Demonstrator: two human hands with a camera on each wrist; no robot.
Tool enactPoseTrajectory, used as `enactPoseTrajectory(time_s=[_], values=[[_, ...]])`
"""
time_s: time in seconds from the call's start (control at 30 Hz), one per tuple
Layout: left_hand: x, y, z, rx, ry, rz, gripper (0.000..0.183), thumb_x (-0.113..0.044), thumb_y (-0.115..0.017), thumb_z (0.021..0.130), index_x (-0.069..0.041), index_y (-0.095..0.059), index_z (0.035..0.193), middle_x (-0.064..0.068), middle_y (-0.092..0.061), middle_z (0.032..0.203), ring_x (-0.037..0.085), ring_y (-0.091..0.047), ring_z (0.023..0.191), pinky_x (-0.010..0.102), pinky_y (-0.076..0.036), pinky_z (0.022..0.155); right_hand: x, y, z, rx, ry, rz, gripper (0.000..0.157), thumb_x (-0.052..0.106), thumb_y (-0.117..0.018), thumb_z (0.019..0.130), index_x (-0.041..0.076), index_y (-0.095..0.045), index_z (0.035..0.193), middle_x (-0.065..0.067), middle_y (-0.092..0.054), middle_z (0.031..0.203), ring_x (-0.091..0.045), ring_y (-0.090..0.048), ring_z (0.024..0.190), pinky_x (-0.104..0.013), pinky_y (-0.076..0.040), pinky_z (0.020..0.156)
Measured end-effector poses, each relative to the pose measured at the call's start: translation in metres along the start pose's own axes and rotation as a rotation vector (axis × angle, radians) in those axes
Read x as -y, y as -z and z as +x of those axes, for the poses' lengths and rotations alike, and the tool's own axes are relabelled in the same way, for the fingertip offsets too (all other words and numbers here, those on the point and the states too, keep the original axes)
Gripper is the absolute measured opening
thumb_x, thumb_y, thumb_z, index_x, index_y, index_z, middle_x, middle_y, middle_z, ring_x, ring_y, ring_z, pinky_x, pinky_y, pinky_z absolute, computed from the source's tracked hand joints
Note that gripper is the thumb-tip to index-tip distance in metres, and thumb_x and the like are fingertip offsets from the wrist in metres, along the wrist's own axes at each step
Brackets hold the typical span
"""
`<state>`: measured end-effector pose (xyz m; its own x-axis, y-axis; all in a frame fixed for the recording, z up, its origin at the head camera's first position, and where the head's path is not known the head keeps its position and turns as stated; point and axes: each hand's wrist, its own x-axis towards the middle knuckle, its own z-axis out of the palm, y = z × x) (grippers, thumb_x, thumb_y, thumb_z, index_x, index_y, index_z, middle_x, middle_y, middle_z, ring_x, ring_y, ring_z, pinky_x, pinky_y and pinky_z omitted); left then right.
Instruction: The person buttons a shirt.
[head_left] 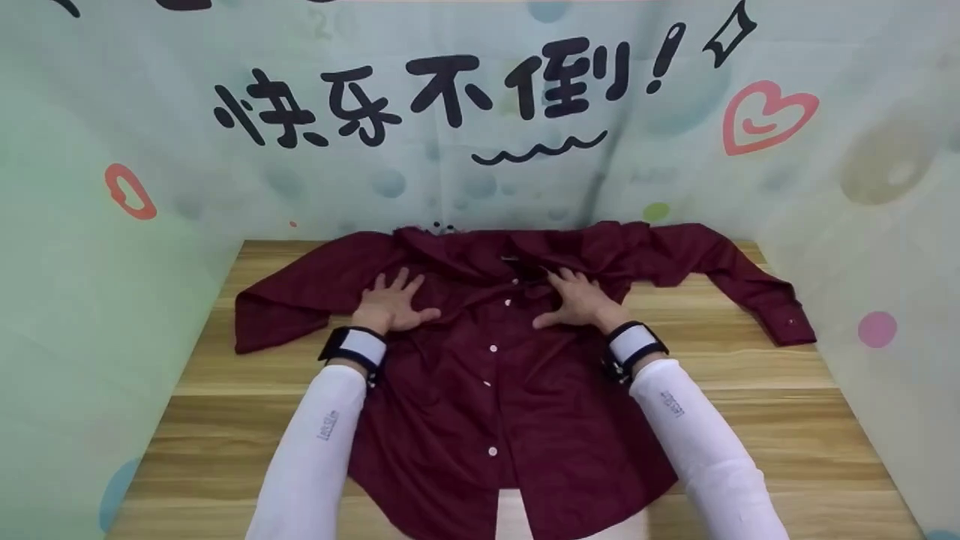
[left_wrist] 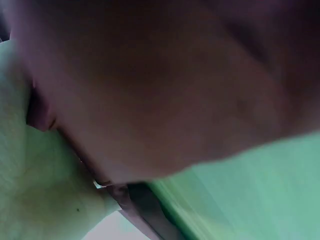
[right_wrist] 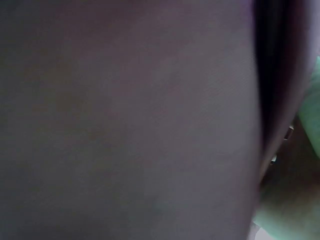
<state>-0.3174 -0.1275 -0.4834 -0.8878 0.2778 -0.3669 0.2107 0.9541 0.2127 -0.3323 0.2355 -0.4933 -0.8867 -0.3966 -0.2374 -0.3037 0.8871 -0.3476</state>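
Observation:
A dark red button-up shirt (head_left: pixel 450 360) lies front side up on the table, its collar end at the back and its hem toward me. White buttons run down its middle. My left hand (head_left: pixel 391 301) rests on the upper left of the shirt with fingers spread. On the upper right, my right hand (head_left: pixel 577 300) lies with spread fingers on the cloth, near a fold below the collar. Both sleeves stretch out sideways; the right one bends down toward its cuff. Cloth close to the lens fills most of both wrist views, blurred.
The wood-grain table (head_left: pixel 232 420) shows on both sides of the shirt. A pale printed curtain (head_left: pixel 480 180) with dark lettering stands right behind it, and similar walls close off the left and right. Something white (head_left: pixel 513 514) shows beneath the hem.

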Motion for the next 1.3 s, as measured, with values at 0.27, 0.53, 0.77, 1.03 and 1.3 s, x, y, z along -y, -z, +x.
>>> enactPoseTrajectory(time_s=[0.27, 0.53, 0.77, 1.03, 1.3], values=[[0.035, -0.002, -0.007, -0.073, 0.101, -0.069, 0.087, -0.066, -0.037, 0.102, -0.011, -0.011, 0.165, 0.023, -0.001, 0.169, 0.061, 0.001, 0.147, 0.075, -0.012, 0.114, -0.017, 0.006, -0.015, 0.123, -0.091, -0.032, 0.109, 0.065, -0.069, 0.087, 0.013, -0.014, 0.165, -0.027, -0.006, 0.167, -0.052, 0.005, 0.151, -0.071, -0.005, 0.117], [0.037, -0.007, -0.002, -0.167, 0.101, -0.113, 0.079, -0.059, -0.032, 0.106, -0.006, -0.021, 0.163, 0.027, -0.012, 0.167, 0.060, -0.004, 0.148, 0.073, -0.010, 0.115, -0.026, 0.022, -0.031, 0.070, -0.087, -0.088, 0.088, 0.059, -0.068, 0.091, 0.006, -0.041, 0.156, -0.032, -0.033, 0.158, -0.054, -0.031, 0.143, -0.065, -0.028, 0.115], [0.000, -0.009, -0.012, -0.195, -0.047, -0.019, 0.073, -0.049, -0.040, 0.108, -0.005, -0.021, 0.163, 0.028, -0.016, 0.165, 0.050, -0.013, 0.151, 0.066, -0.014, 0.119, -0.040, 0.044, -0.026, -0.503, -0.031, -0.046, 0.032, 0.028, -0.065, 0.100, 0.003, -0.075, 0.118, -0.024, -0.071, 0.115, -0.046, -0.066, 0.103, -0.061, -0.053, 0.083], [-0.018, -0.018, -0.013, -0.041, -0.133, -0.032, 0.076, -0.053, -0.045, 0.105, -0.011, -0.021, 0.164, 0.022, -0.012, 0.168, 0.046, -0.008, 0.153, 0.062, -0.013, 0.121, -0.098, 0.040, -0.027, -0.038, -0.129, 0.085, 0.097, 0.063, -0.045, 0.101, 0.007, 0.005, 0.163, -0.034, 0.002, 0.164, -0.061, 0.005, 0.147, -0.071, -0.007, 0.117], [-0.014, -0.014, -0.012, -0.001, -0.134, -0.018, 0.080, -0.055, -0.047, 0.104, -0.011, -0.018, 0.164, 0.022, -0.007, 0.169, 0.045, -0.004, 0.154, 0.062, -0.012, 0.121, -0.144, 0.051, -0.053, 0.029, -0.208, 0.142, 0.089, 0.064, -0.017, 0.106, -0.003, 0.001, 0.160, -0.038, 0.003, 0.162, -0.055, 0.010, 0.149, -0.061, 0.010, 0.119]])
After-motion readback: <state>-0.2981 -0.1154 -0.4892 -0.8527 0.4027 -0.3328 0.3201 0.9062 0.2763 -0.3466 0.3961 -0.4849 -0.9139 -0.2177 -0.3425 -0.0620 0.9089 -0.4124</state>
